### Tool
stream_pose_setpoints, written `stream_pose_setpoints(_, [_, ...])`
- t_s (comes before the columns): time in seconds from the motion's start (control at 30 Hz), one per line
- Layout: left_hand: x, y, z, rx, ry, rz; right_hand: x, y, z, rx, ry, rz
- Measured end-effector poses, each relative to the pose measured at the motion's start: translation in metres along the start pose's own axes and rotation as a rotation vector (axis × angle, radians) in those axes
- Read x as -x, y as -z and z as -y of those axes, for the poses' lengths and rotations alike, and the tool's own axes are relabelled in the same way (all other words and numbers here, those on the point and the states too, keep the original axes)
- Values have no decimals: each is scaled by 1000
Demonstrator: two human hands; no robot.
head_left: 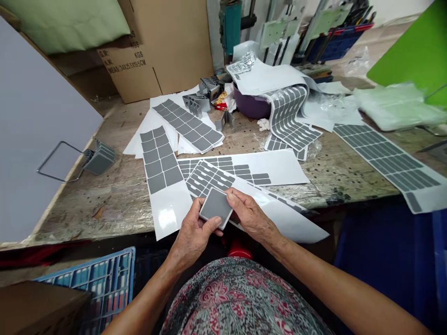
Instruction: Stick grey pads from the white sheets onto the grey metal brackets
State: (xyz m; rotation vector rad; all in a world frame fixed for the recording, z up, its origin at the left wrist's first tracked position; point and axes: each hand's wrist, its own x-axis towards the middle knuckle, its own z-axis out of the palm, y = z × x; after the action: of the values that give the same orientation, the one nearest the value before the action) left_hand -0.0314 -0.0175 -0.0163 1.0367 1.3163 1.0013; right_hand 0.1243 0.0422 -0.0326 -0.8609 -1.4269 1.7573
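Note:
Between my two hands is a small square piece point(215, 209) with a dark grey face and a pale edge, held just over the bench's front edge. My left hand point(197, 230) wraps its left and lower side, the thumb lying on the grey face. My right hand point(249, 211) pinches the upper right corner between thumb and fingers. Under and behind it lie backing sheets with grey stickers: a sheet of large squares point(160, 160) to the left, a sheet of notched shapes point(209, 179) directly behind, and a sheet of small rectangles point(244, 170) farther back.
Several bent grey metal brackets point(195, 103) stand at the back, and more point(99, 156) at the left beside a wire loop. A purple bowl point(251, 103) sits under loose sheets. A cardboard box point(178, 46) rises behind. A blue crate point(104, 279) is below left.

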Motion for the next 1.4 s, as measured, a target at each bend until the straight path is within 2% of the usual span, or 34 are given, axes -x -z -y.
stream_pose_setpoints(0.13, [0, -4, 4, 253, -21, -54, -3, -10, 6, 41, 24, -41])
stream_pose_setpoints(0.23, [-2, -4, 4, 288, -65, -135, -7, -13, 9, 131, 54, 42])
stream_pose_setpoints(0.3, [-3, 3, 1, 270, -85, -158, -8, -11, 7, 298, 158, 19])
stream_pose_setpoints(0.37, [-3, 19, -3, 258, -113, -228, -8, -5, 2, 483, 334, -85])
stream_pose_setpoints(0.47, [-3, 66, -7, 124, -167, -457, -5, 14, -10, 802, 580, -215])
stream_pose_setpoints(0.53, [-5, 112, -7, -149, -217, -728, -3, 29, -20, 968, 723, -237])
stream_pose_setpoints(0.57, [-7, 138, -6, -208, -233, -846, -3, 37, -25, 1051, 757, -229])
stream_pose_setpoints(0.7, [-16, 233, -1, -408, -222, -1183, -8, 59, -43, 1281, 806, -211])
stream_pose_setpoints(0.8, [-29, 280, 1, -564, -180, -1289, -10, 62, -49, 1341, 811, -204])
stream_pose_setpoints(0.9, [-46, 305, 4, -680, -154, -1312, -10, 60, -50, 1372, 816, -202])
stream_pose_setpoints(1.07, [-74, 326, 6, -770, -157, -1337, -11, 57, -47, 1379, 821, -198])
stream_pose_setpoints(1.2, [-85, 329, 2, -778, -177, -1374, -15, 56, -46, 1365, 779, -185])
stream_pose_setpoints(1.3, [-83, 315, -5, -778, -207, -1357, -15, 55, -43, 1345, 716, -169])
stream_pose_setpoints(1.4, [-78, 278, -12, -792, -304, -1251, -12, 51, -38, 1292, 603, -134])
